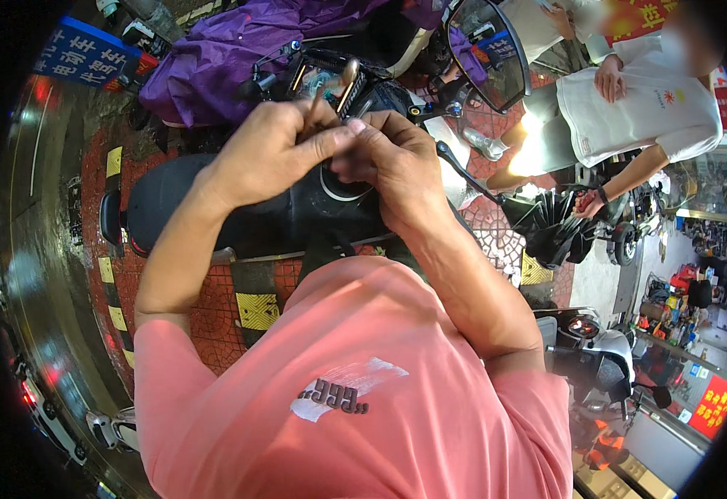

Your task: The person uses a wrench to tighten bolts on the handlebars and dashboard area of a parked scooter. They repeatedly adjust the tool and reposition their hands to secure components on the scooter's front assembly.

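My left hand (276, 150) and my right hand (396, 162) meet over a black scooter, fingertips pinched together. What they hold between them is small, dark and blurred, and I cannot make it out. A slim thing with a rounded brown end (349, 71) juts up just beyond my left fingers; whether that hand grips it is unclear. Under my wrists stretches the scooter's long black seat (172, 200). Past my hands, an open front compartment (322, 81) shows mixed contents, partly hidden. Its right mirror (488, 54) and brake lever (467, 170) stand to the right.
A purple cover (205, 75) drapes a vehicle beyond the scooter. On the right stands a person in a white T-shirt (629, 108), with another person partly visible behind. More scooters (596, 358) are parked at lower right. A wet road with cars (51, 424) runs along the left.
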Demonstrator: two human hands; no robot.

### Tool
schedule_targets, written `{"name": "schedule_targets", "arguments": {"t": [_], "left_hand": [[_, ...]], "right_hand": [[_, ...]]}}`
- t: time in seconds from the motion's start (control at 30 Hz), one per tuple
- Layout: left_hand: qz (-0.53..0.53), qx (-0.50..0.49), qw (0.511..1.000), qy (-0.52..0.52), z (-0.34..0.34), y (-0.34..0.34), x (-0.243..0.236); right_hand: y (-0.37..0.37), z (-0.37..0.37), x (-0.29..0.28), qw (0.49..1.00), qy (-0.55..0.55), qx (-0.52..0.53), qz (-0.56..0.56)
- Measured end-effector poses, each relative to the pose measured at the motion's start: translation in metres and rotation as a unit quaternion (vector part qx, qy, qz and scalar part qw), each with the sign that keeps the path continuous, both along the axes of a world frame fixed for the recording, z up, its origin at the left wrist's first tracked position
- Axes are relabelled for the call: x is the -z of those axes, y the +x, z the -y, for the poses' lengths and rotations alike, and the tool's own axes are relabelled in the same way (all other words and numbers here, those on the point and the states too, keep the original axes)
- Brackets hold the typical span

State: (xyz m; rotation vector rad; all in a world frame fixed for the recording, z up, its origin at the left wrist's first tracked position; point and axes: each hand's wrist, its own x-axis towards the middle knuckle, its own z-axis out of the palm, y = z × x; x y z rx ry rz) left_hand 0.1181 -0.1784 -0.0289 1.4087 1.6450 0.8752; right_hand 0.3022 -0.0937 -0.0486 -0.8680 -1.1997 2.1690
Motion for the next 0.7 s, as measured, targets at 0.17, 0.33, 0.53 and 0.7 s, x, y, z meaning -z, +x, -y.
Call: {"name": "schedule_targets", "arguments": {"t": [0.17, 0.33, 0.53, 0.7], "left_hand": [[-0.053, -0.003, 0.994, 0.091, 0.004, 0.004, 0.023], [0.082, -0.065, 0.992, 0.065, 0.017, 0.003, 0.032], [0.42, -0.156, 0.893, 0.043, 0.03, -0.014, 0.012], [0.457, -0.167, 0.868, 0.093, 0.037, -0.015, 0.007]], "right_hand": [[-0.002, -0.001, 0.009, 1.0, 0.016, -0.006, 0.021], [-0.004, 0.005, 0.014, 0.989, 0.13, -0.028, 0.067], [-0.012, 0.033, 0.033, 0.977, 0.049, -0.198, -0.054], [-0.02, 0.047, 0.033, 0.938, 0.305, -0.164, -0.012]]}}
